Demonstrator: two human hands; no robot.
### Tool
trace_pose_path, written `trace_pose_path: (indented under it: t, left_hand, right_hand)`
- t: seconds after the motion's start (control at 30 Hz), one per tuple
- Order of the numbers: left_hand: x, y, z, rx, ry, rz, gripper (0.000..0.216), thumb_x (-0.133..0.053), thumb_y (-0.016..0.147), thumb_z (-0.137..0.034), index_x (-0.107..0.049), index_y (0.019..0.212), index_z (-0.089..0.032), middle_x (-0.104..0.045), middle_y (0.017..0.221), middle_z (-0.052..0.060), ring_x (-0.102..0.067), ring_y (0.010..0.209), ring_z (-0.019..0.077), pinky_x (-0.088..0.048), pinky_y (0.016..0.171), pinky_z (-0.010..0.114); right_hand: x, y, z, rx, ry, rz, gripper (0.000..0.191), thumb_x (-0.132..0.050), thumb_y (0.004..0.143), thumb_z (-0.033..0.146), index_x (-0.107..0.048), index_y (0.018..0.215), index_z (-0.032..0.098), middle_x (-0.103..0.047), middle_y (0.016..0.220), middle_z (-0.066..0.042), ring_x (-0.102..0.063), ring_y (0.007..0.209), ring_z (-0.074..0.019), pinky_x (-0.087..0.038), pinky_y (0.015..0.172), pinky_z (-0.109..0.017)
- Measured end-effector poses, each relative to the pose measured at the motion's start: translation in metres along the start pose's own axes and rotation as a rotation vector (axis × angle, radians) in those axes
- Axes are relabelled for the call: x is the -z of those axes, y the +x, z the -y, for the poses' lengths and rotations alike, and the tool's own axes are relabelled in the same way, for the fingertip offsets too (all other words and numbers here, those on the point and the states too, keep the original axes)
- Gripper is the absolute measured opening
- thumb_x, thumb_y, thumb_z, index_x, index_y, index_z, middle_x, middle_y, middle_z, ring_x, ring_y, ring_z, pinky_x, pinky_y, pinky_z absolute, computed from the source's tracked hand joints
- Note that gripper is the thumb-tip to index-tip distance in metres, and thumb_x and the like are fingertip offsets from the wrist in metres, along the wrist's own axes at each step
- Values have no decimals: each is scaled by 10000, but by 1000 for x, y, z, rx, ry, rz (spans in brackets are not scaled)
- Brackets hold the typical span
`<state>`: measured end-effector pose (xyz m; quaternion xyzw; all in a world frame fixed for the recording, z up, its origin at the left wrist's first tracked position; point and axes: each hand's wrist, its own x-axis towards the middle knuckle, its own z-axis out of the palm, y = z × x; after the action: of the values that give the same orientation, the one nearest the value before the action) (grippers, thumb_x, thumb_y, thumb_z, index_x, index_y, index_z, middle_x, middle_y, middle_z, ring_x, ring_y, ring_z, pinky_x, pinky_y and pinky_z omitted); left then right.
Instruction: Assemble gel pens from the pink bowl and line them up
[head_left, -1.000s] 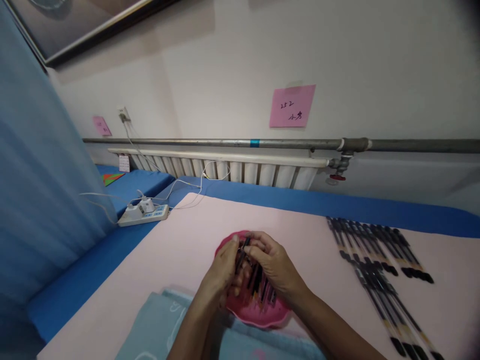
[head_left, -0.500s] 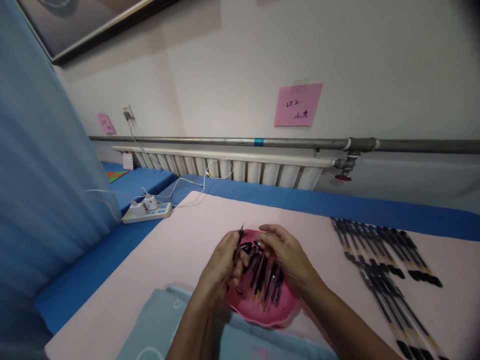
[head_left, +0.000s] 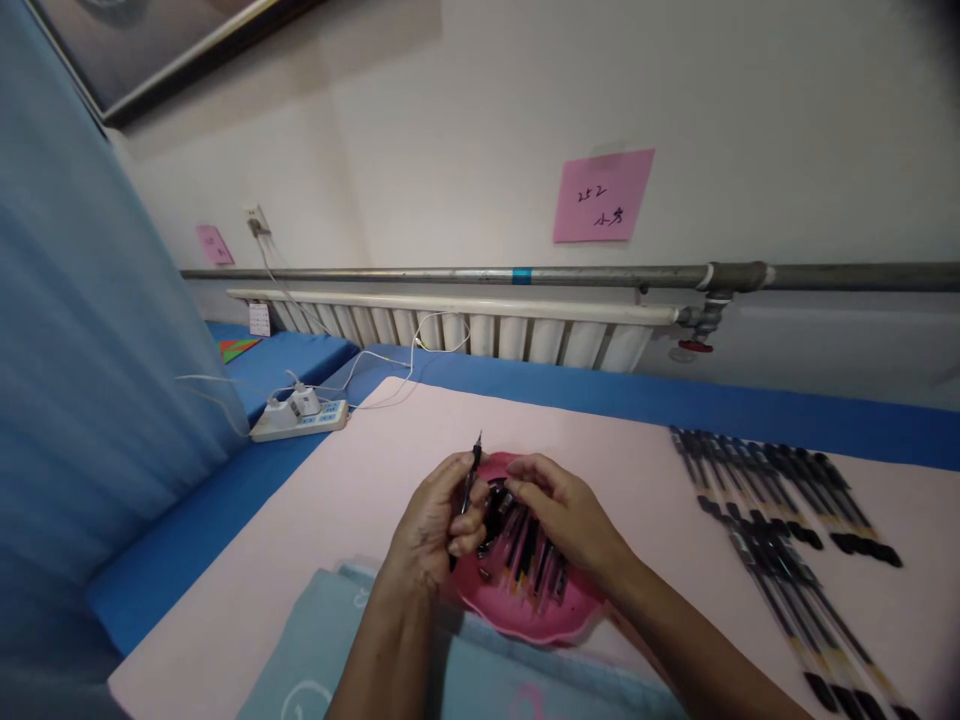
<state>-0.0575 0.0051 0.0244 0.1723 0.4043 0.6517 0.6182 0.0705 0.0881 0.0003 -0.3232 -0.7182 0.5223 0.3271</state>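
Observation:
A pink dish (head_left: 525,612) sits on the pale pink table cover (head_left: 360,500) near me, with several black pens and pen parts lying in it. My left hand (head_left: 435,520) is closed round one black pen (head_left: 469,478), whose tip points up and away from me. My right hand (head_left: 562,515) hovers over the far side of the dish with its fingers curled down among the pen parts; what it pinches, if anything, is hidden.
Rows of black pens (head_left: 772,510) lie on the cover at the right. A light blue cloth (head_left: 315,660) lies at the near edge. A white power strip (head_left: 300,418) with cables rests on the blue surface at the left. A radiator (head_left: 465,335) runs along the wall.
My left hand has lifted one pen out of the cluster and holds it upright at the dish's left rim. My right hand has moved slightly apart from it.

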Motion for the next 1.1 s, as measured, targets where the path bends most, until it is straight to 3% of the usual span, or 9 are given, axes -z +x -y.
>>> trace_pose_path:
  t: [0.1, 0.23, 0.37, 0.57, 0.8, 0.9, 1.0, 1.1]
  left_hand:
    - [1, 0, 0, -12, -11, 6, 214, -576, 758, -355, -518, 841, -166, -468, 540, -74, -225, 295, -13, -103, 278, 120]
    - [2, 2, 0, -44, 19, -68, 221, -584, 742, -357, -519, 850, -175, -471, 548, -72, -238, 299, -7, -106, 279, 123]
    - [3, 3, 1, -65, 35, -111, 232, -577, 737, -361, -532, 871, -178, -459, 549, -71, -229, 310, -4, -107, 284, 130]
    - [1, 3, 2, -90, 96, -139, 240, -591, 730, -372, -520, 854, -180, -447, 531, -74, -216, 314, -9, -85, 302, 130]
    - [2, 3, 4, -69, 128, -138, 257, -577, 747, -394, -514, 874, -180, -459, 543, -72, -215, 319, -11, -85, 310, 132]
    - [3, 2, 4, -71, 145, -123, 244, -574, 752, -398, -495, 848, -188, -456, 528, -77, -206, 315, -7, -82, 310, 136]
    - [-2, 0, 6, -37, 158, -84, 246, -583, 747, -403, -453, 786, -198, -463, 519, -78, -203, 310, -8, -71, 314, 140]
    - [-10, -2, 11, 26, 180, -47, 275, -597, 735, -420, -435, 772, -201, -472, 522, -78, -192, 305, -14, -57, 321, 144]
  right_hand:
    - [-1, -2, 1, 89, -158, 84, 119, -466, 764, 186, -579, 796, 205, -634, 782, 0, -578, 738, -157, -436, 688, -295]
    - [-8, -9, 5, 247, -454, 326, 161, -460, 736, 91, -590, 721, 185, -637, 757, -20, -555, 710, -161, -411, 665, -295]
    - [-21, -19, 4, 364, -640, 491, 203, -475, 754, 92, -651, 829, 160, -663, 839, -68, -564, 777, -192, -412, 721, -320]
    - [-35, -25, -10, 381, -822, 474, 207, -506, 715, 92, -682, 814, 139, -658, 792, -100, -569, 724, -216, -417, 678, -333]
    - [-35, -28, -7, 294, -644, 467, 268, -483, 660, 48, -646, 845, 155, -664, 851, -81, -587, 733, -194, -427, 677, -299]
    - [-20, -19, 7, 242, -378, 373, 221, -458, 737, 83, -632, 827, 186, -664, 841, -38, -586, 756, -170, -428, 712, -290]
    - [-1, -4, 14, 107, -21, 39, 103, -537, 756, 189, -635, 780, 207, -653, 790, -1, -575, 754, -153, -422, 724, -283]
    - [12, 8, 12, -73, 410, -206, 123, -650, 687, 290, -629, 773, 204, -625, 696, 25, -527, 595, -111, -405, 589, -246]
